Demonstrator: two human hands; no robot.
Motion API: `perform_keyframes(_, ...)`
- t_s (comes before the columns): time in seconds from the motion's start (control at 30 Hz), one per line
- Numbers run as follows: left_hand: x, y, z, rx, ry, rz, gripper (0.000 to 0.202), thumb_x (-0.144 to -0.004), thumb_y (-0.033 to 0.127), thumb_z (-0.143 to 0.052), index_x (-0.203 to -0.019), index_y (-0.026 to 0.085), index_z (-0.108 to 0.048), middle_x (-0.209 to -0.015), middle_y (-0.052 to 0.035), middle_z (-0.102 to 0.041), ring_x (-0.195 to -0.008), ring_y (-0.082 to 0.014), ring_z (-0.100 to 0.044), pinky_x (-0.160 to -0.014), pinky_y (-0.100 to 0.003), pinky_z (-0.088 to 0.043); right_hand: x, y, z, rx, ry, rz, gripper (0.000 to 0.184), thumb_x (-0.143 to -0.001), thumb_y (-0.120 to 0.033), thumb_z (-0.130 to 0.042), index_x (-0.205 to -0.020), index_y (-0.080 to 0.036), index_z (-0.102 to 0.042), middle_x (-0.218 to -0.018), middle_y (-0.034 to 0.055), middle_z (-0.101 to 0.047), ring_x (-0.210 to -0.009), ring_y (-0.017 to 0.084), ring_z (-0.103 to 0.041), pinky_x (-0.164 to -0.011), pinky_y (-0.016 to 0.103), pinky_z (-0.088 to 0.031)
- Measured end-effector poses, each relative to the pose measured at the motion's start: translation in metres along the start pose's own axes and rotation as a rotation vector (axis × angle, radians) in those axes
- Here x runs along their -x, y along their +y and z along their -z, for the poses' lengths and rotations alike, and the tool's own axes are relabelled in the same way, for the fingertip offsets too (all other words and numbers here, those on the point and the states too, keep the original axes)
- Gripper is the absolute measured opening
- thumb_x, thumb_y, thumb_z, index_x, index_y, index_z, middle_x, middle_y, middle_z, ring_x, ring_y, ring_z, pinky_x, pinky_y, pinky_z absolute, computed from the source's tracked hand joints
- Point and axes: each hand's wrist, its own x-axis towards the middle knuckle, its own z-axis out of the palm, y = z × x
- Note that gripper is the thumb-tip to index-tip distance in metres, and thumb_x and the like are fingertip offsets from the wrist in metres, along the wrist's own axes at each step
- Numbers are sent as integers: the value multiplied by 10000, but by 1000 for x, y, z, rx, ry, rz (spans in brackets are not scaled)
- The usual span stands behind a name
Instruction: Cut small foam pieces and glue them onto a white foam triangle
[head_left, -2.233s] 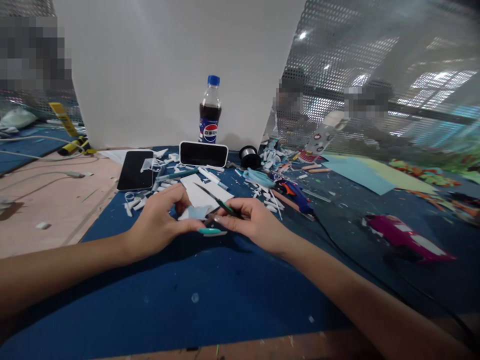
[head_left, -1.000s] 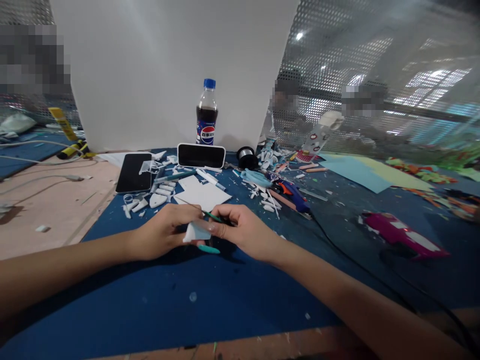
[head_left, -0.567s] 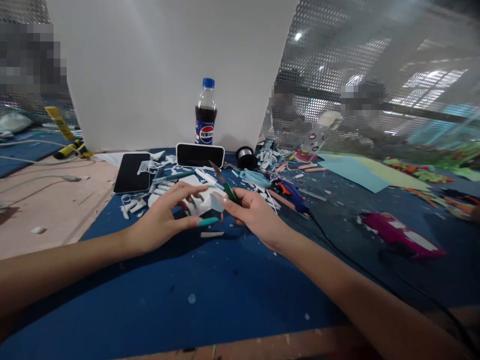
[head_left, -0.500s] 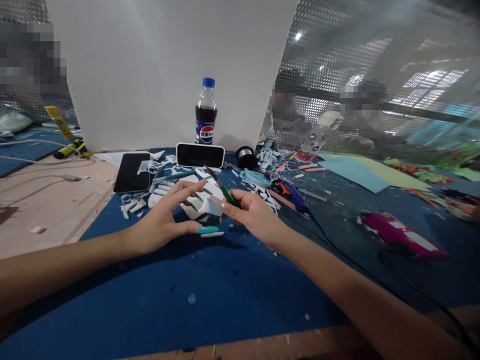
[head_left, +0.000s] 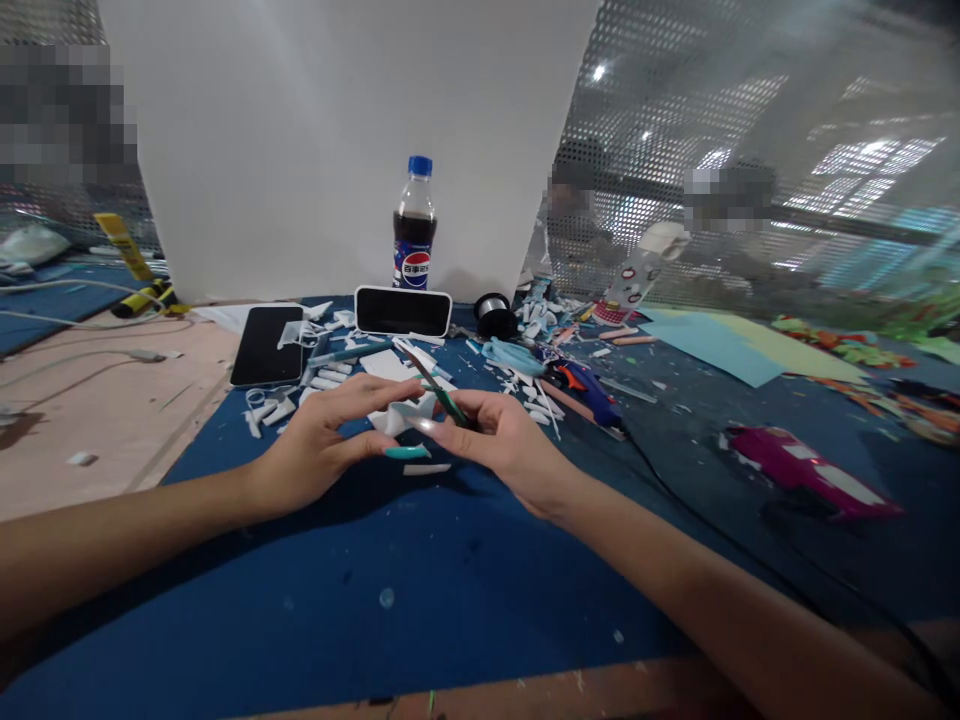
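Note:
My right hand [head_left: 502, 440] is closed around a green-handled tool with a slim dark blade [head_left: 442, 395], which points up and to the left. Whether it is a knife or another cutting tool I cannot make out. Opposite it, my left hand [head_left: 315, 440] has long teal nails and its thumb and fingers apart, fingertips close to the blade. Between the hands shows a white piece [head_left: 399, 415], partly hidden by the fingers; no grip on it is visible. A thin white strip [head_left: 427, 469] lies on the blue mat [head_left: 330, 610] below the left thumb.
White scraps [head_left: 536, 312] are strewn behind the hands. A black-screened phone [head_left: 268, 345], a white-framed device [head_left: 403, 311], a cola bottle [head_left: 414, 230] and a wire spool [head_left: 495, 317] stand or lie there. To the right are a blue glue gun [head_left: 596, 395] and a magenta object [head_left: 810, 470].
My left hand has moved slightly left, its fingers lower and nearer the thumb. The blade in my right hand has shifted a little down and left.

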Motion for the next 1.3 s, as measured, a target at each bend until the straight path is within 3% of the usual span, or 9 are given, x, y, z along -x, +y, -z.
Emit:
perform_keyframes(0.13,1,2,1,16,-36,-31,433,-872,359,-616,-1292,406,-520,-1238,-9,-637,-1135,-220,-571,-981,-355,-449,1,-2,0,-88,-22,-45,276,-704,-366,-746,-876,-161,-682,-745,2,-598,-658,103,-500,-611,246,-390)
perform_keyframes(0.3,3,4,1,44,-125,-70,445,-947,267,-503,-1362,406,-425,-1348,8,-557,-1231,-189,-505,-1030,-329,-410,0,-5,2,-111,-43,-80,213,-719,-288,-722,-884,-159,-690,-679,-30,-531,-547,63,-351,-493,226,-238)
perform_keyframes(0.4,3,4,2,38,-91,-31,464,-936,218,-517,-1347,419,-440,-1323,24,-580,-1224,-186,-514,-1030,-342,-414,0,-6,4,-111,-87,-117,211,-744,-307,-707,-881,-148,-679,-608,-52,-449,-521,63,-293,-484,237,-183)
perform_keyframes(0.57,0,5,1,159,-93,138,341,-903,250,-571,-1229,346,-597,-1255,-2,-635,-1174,-206,-565,-1012,-363,-446,0,-7,8,-189,-159,-136,213,-758,-349,-709,-763,-155,-622,-561,-80,-333,-488,60,-216,-466,240,-154)
perform_keyframes(0.7,1,2,0,291,-119,195,415,-838,272,-667,-1232,374,-584,-1291,5,-609,-1202,-213,-549,-1065,-404,-395,1,-7,8,-136,-189,-118,223,-752,-356,-713,-775,-148,-633,-584,-69,-386,-503,60,-265,-471,233,-184)
perform_keyframes(0.9,1,2,-1,393,-137,247,503,-766,311,-739,-1247,265,-597,-1332,-82,-570,-1257,-287,-496,-1091,-498,-341,1,-6,6,-128,-231,-91,218,-752,-336,-717,-832,-139,-673,-642,-47,-499,-537,63,-358,-517,222,-291)
perform_keyframes(1.03,0,5,-1,426,-187,240,476,-759,247,-745,-1218,247,-620,-1360,-94,-542,-1259,-290,-490,-1077,-468,-369,1,-10,5,-94,-271,-85,257,-722,-368,-746,-771,-133,-655,-666,-40,-527,-589,70,-430,-588,223,-352)
perform_keyframes(1.3,5,2,-2,456,-84,238,463,-720,177,-773,-1156,263,-640,-1251,-60,-621,-1138,-225,-587,-997,-354,-470,0,-6,6,-9,-229,-93,312,-770,-395,-703,-921,-127,-657,-795,7,-607,-730,110,-539,-709,255,-423)
